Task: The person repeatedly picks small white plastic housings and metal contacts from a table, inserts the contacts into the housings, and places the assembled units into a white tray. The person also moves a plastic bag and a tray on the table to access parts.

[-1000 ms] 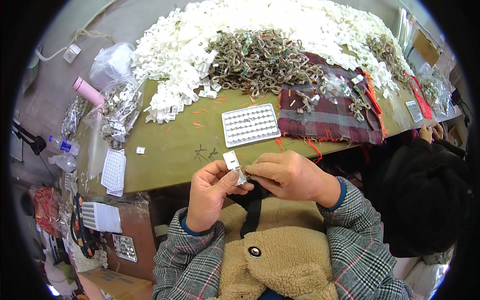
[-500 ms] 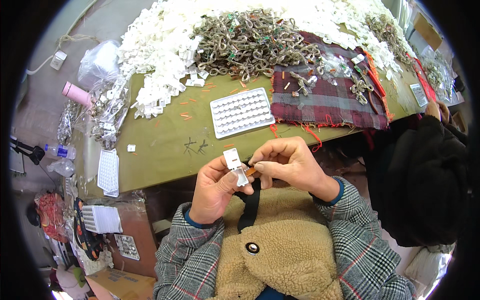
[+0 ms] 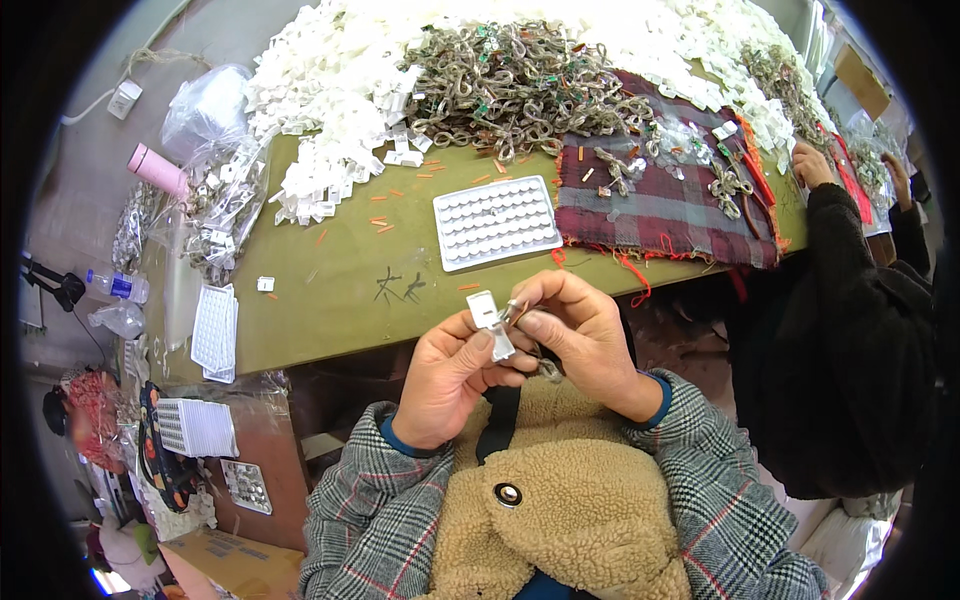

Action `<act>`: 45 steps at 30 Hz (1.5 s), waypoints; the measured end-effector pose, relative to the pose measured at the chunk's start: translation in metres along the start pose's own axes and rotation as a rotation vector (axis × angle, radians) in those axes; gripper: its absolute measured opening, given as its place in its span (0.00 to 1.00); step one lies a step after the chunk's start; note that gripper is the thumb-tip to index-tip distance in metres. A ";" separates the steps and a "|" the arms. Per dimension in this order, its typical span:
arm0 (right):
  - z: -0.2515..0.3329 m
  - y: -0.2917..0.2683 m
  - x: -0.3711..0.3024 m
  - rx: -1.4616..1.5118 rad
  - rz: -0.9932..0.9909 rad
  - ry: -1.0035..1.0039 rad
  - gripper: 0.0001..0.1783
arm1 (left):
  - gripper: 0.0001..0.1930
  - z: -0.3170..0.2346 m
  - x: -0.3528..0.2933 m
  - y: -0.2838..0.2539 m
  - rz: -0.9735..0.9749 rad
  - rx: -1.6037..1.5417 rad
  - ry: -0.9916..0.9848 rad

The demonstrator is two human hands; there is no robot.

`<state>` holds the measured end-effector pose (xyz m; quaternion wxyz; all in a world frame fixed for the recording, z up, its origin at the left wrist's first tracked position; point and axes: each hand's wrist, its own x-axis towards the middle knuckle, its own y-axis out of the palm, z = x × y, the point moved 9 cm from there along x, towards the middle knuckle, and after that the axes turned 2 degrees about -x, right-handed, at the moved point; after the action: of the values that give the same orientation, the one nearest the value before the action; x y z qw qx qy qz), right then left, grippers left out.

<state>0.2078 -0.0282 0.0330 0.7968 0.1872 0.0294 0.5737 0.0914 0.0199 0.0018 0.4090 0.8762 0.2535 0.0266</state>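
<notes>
My left hand (image 3: 436, 388) pinches a small white hinged plastic case (image 3: 482, 308) between thumb and fingers, its lid folded open and upright. Against the case, my right hand (image 3: 592, 345) grips a small bundle of grey-brown cord (image 3: 548, 371); a loop of it hangs below the fingers. Part of the cord and the fingertips' exact hold are hidden. Just beyond my hands, a white tray (image 3: 447, 262) with rows of round pockets lies on the green table (image 3: 330, 290).
A large heap of white plastic cases (image 3: 335, 95) and a pile of looped cords (image 3: 510, 90) cover the far side. Small orange strips are scattered near them. A plaid cloth (image 3: 660, 215) lies right, beside a co-worker in a dark coat (image 3: 820, 350). White trays (image 3: 213, 335) lie left.
The orange strip no longer shows at my right fingertips, which now hold a cord bundle. Both hands have shifted slightly right. The co-worker's hands have moved apart.
</notes>
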 end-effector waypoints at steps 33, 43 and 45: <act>0.031 0.036 0.000 -0.995 0.170 -0.373 0.07 | 0.08 0.001 0.001 -0.033 -0.153 -0.020 0.122; 0.052 0.041 -0.003 -1.163 0.039 -0.453 0.23 | 0.11 -0.030 -0.013 -0.027 -0.272 0.288 0.371; 0.048 0.041 -0.006 -1.100 0.064 -0.386 0.32 | 0.13 -0.046 -0.019 -0.014 -0.198 0.430 0.579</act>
<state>0.1811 -0.0350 0.0904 0.7500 -0.1523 -0.4242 0.4840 0.0572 0.0509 0.0250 0.1276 0.8695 0.4420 0.1799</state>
